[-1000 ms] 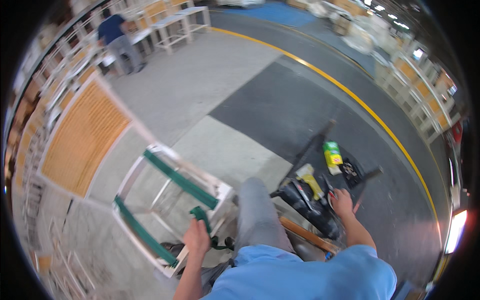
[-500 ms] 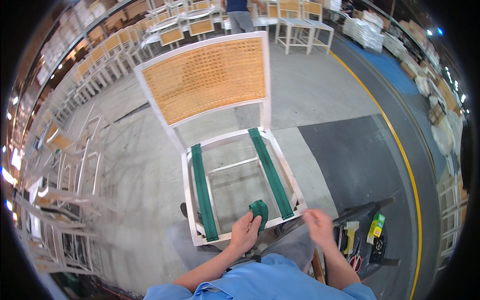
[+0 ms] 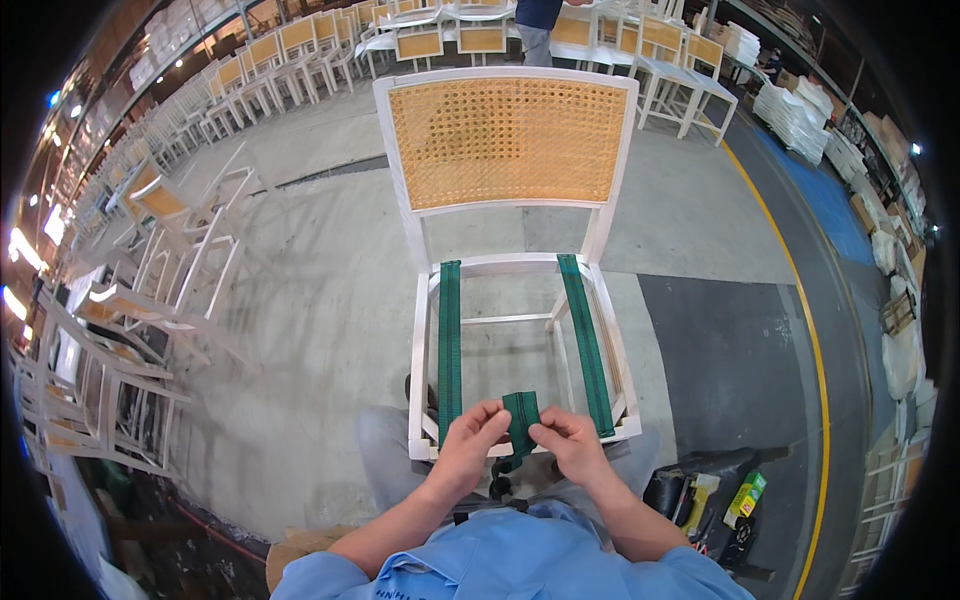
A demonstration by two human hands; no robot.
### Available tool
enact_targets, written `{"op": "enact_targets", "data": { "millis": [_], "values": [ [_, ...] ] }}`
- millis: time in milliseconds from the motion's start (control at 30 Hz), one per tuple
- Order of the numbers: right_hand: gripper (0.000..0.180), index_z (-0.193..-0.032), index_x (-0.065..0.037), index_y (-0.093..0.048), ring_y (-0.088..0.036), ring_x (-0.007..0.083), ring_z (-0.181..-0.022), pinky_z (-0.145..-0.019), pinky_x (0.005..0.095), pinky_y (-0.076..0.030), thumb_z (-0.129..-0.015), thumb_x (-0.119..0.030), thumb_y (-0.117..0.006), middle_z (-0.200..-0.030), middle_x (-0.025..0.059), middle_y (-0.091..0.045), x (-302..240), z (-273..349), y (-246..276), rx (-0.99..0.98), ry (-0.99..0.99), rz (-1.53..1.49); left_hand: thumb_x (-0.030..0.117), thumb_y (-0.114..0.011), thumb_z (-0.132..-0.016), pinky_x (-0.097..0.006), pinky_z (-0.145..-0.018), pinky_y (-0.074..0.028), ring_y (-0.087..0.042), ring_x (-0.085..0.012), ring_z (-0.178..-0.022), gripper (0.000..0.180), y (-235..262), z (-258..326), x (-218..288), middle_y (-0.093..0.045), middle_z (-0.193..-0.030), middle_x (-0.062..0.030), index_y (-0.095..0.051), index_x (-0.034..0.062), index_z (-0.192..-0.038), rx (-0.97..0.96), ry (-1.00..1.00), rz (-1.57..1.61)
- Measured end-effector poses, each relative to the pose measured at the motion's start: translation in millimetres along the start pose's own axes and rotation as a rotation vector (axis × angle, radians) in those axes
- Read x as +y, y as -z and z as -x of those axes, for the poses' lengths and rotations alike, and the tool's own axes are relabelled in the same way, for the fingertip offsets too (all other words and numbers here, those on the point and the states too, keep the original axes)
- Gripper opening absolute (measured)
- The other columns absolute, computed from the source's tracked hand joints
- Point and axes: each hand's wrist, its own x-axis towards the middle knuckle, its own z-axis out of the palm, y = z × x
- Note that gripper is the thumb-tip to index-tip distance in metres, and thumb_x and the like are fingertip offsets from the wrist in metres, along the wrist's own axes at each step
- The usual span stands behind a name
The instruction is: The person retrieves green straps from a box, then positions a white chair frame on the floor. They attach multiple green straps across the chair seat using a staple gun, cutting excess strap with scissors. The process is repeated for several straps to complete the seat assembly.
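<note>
In front of me stands a white wooden chair frame (image 3: 424, 340) with a woven cane back (image 3: 505, 140) and an open seat. Two green webbing straps run from the back rail to the front rail, a left strap (image 3: 449, 345) and a right strap (image 3: 585, 345). Over the front rail, between them, I hold a loose length of green webbing (image 3: 521, 410). My left hand (image 3: 470, 445) pinches its left edge, and my right hand (image 3: 570, 445) pinches its right edge. The rest of the webbing hangs bunched below my fingers.
At my lower right, a dark surface carries a yellow-green box (image 3: 745, 497) and tools. Bare chair frames (image 3: 150, 320) are stacked on the left. Rows of chairs (image 3: 300, 50) fill the back, where another person (image 3: 537, 30) stands. A yellow floor line (image 3: 818, 370) curves along the right.
My right hand has come in from the right front corner to the webbing. The coil in my left hand is now partly unrolled and held between both hands. My view has shifted.
</note>
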Motion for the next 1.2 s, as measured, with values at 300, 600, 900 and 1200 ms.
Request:
{"op": "enact_targets", "data": {
  "millis": [300, 600, 900, 1200],
  "values": [
    [0.017, -0.11, -0.001, -0.072, -0.069, 0.0133, -0.091, -0.083, 0.0278, -0.054, -0.093, 0.002, -0.073, -0.1, 0.0053, -0.072, -23.7, -13.0, -16.3, 0.191, 0.212, 0.151, 0.013, -0.068, -0.104, -0.025, -0.085, -0.05, -0.061, -0.0061, -0.089, 0.01, 9.8, -14.2, -2.0, -0.069, -0.094, 0.0012, -0.068, 0.003, -0.103, -0.008, -0.033, -0.151],
    [0.019, -0.106, 0.0, -0.075, -0.073, 0.022, -0.085, -0.075, 0.0318, -0.057, -0.087, 0.004, -0.075, -0.096, 0.0124, -0.075, -38.6, -20.8, -9.4, 0.161, 0.321, 0.493, 0.008, -0.07, -0.101, -0.026, -0.081, -0.051, -0.064, -0.0072, -0.092, 0.011, 4.0, -16.8, 14.9, -0.071, -0.095, -0.002, -0.068, 0.0002, -0.109, -0.031, -0.065, -0.378],
    [0.015, -0.104, -0.003, -0.076, -0.073, 0.0272, -0.085, -0.075, 0.0353, -0.058, -0.089, -0.003, -0.077, -0.097, 0.0119, -0.072, -44.1, -55.3, 3.0, 0.124, 0.402, 0.641, 0.008, -0.079, -0.089, -0.037, -0.083, -0.055, -0.071, -0.028, -0.09, 0.015, -1.9, -43.2, 31.0, -0.071, -0.095, -0.0115, -0.075, 0.0038, -0.104, 0.059, -0.63, -1.054],
    [0.012, -0.1, -0.004, -0.075, -0.071, 0.0342, -0.089, -0.078, 0.0433, -0.056, -0.092, -0.012, -0.073, -0.096, 0.0146, -0.072, -45.5, -169.0, 25.5, -0.016, 0.323, 0.799, 0.012, -0.073, -0.093, -0.039, -0.082, -0.056, -0.071, -0.0295, -0.09, 0.018, 16.0, -144.3, 40.8, -0.071, -0.094, -0.0152, -0.075, 0.0017, -0.108, 0.131, -0.483, -1.028]
  ]
}}
